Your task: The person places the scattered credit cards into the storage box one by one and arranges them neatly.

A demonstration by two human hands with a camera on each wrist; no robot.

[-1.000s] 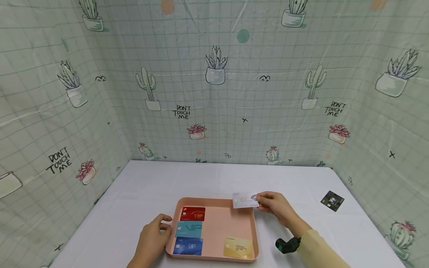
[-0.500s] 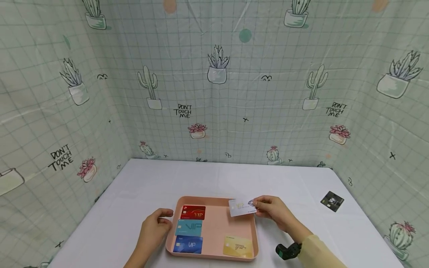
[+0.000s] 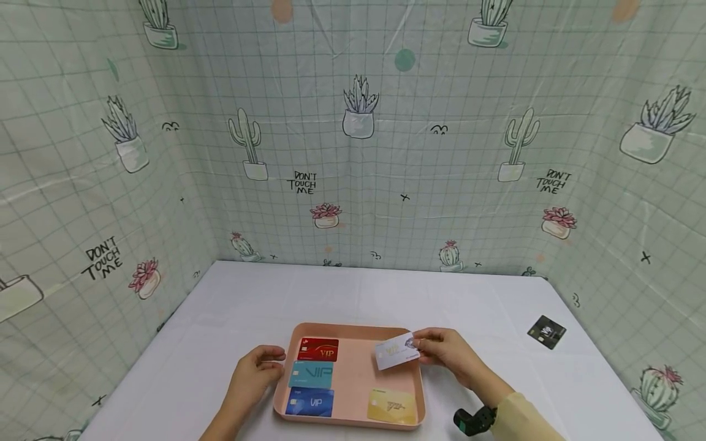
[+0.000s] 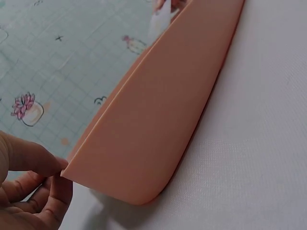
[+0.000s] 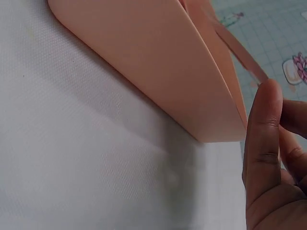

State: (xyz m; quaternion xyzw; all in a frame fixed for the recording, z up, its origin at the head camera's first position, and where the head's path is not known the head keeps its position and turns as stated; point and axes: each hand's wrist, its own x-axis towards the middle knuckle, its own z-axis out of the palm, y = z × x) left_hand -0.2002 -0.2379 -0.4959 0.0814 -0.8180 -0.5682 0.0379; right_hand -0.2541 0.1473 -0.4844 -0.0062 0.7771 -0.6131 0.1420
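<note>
A pink tray (image 3: 353, 421) lies on the table, with a red VIP card (image 3: 318, 350), a teal VIP card (image 3: 311, 374) and a blue VIP card (image 3: 310, 402) stacked in a column along its left side. A yellow card (image 3: 392, 406) occupies the front right corner inside. My left hand (image 3: 254, 381) pinches the tray's left rim between thumb and fingers, seen closely in the left wrist view. Between thumb and fingers, my right hand (image 3: 453, 356) holds a white VIP card (image 3: 394, 351) by its right end, tilted above the tray's back right part.
A black card (image 3: 546, 332) lies on the white tablecloth (image 3: 331, 294) at the right. A dark wrist device (image 3: 475, 421) sits on my right wrist. Cloth walls (image 3: 353, 165) with printed cacti enclose the table at the back and both sides.
My right hand has brought the white card a little nearer and left, from the tray's back rim to over its inside, turning it to a slant. The left hand stays at the left rim.
</note>
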